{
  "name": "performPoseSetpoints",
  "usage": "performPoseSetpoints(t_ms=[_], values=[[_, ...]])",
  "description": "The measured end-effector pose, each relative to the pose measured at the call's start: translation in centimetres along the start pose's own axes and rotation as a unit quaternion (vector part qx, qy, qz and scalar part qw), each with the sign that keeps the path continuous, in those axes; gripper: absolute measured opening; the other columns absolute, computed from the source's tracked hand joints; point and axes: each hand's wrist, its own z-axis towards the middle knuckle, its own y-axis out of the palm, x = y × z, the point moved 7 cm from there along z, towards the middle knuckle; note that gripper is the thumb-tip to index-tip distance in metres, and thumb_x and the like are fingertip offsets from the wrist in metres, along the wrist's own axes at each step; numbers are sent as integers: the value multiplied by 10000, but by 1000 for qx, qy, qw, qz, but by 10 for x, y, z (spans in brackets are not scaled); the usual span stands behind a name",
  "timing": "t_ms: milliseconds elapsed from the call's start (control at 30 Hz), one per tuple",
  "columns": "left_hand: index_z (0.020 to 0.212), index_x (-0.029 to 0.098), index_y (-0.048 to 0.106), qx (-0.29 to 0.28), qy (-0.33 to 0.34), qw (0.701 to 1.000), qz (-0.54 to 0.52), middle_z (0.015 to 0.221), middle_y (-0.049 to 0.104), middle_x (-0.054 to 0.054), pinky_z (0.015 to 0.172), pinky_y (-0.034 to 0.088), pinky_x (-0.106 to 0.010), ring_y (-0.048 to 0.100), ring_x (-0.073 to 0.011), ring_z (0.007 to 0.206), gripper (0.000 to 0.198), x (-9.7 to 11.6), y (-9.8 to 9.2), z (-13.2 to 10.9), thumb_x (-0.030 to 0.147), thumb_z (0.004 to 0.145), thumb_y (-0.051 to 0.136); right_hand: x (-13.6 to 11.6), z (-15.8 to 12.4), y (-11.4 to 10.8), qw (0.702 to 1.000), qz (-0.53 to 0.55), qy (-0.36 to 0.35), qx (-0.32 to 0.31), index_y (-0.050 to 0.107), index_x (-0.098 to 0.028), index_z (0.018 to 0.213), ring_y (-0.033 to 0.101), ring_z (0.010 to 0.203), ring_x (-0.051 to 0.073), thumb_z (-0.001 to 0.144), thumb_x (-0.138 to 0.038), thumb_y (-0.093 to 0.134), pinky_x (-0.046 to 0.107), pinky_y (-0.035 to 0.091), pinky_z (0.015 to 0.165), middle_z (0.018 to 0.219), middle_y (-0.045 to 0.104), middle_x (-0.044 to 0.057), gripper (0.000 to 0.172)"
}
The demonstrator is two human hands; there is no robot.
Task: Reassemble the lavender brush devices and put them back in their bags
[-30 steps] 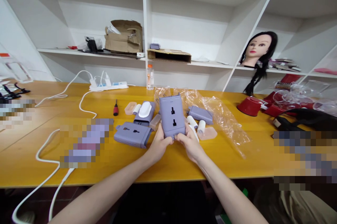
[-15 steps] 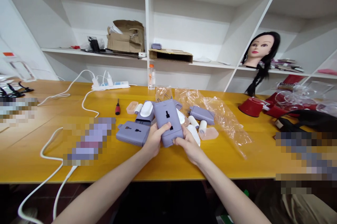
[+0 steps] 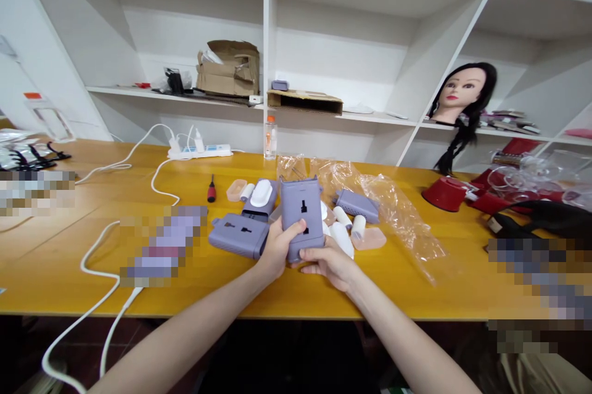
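Observation:
A purple plastic case (image 3: 303,212) with dark keyhole-shaped slots stands tilted between my hands over the table. My left hand (image 3: 278,249) is closed round its lower left side, thumb across the front by the lower slot. At the bottom right corner, my right hand (image 3: 335,263) grips it with the thumb on the front; its other fingers are partly hidden behind. A second purple case (image 3: 238,235) with similar slots lies just left of my left hand. Behind it is a purple case (image 3: 254,209) with a white oval part (image 3: 261,193) on top. White cylinders (image 3: 358,227) lie to the right.
Another purple case (image 3: 356,206) and clear plastic wrap (image 3: 402,221) lie at right. A translucent tray (image 3: 370,238) is near them. A red-handled screwdriver (image 3: 211,189), a white power strip (image 3: 201,152) and cables are at left. A bottle (image 3: 271,140) stands by the shelf.
The view has shifted slightly. The held case is now more upright, and my right hand has slid toward its bottom edge, its thumb moving further onto the front.

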Motion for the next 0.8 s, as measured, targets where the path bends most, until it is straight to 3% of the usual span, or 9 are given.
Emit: performPoseSetpoints(t_ms=[133,233,367,467,600,800], values=[[889,146,606,14,-10,1000,-10,697,658,-13,474,443,-212,585,-121,543,342,0,0,-1,370,651,705,-2,2,0,1000,3,-28,11,596,-171,833,638,600,141,575,-221,727,248,423,592,700,681,1,294],[866,144,604,18,-19,999,-19,702,666,-26,465,450,-230,604,-150,560,351,0,0,0,408,653,694,-10,1,0,995,-30,-81,41,601,-141,726,555,463,109,584,-248,705,217,344,464,573,629,-3,206],[862,125,625,19,-31,999,-30,800,696,-63,639,506,-282,643,-191,701,353,2,-3,3,359,618,727,-14,-3,-3,990,-15,-104,91,527,-155,581,325,381,47,521,-203,702,201,159,376,426,445,-72,191],[933,118,627,-14,-63,995,-71,898,699,-101,732,508,-341,651,-236,804,376,5,-2,6,329,631,704,-13,-5,2,993,14,-91,70,460,-162,522,233,399,32,501,-179,675,213,98,400,421,384,-84,217],[1002,91,622,-125,-125,976,-128,966,689,-152,780,502,-432,646,-297,874,385,6,14,4,342,712,588,-8,-7,10,996,49,-61,41,498,-160,566,208,419,36,485,-141,652,216,102,418,438,387,-87,176],[885,41,653,-83,-169,975,-115,782,701,-173,691,514,-404,663,-292,732,393,-1,12,5,370,765,477,-7,-12,18,995,85,-55,18,550,-158,609,270,428,45,502,-97,640,197,201,437,446,410,-84,152]])
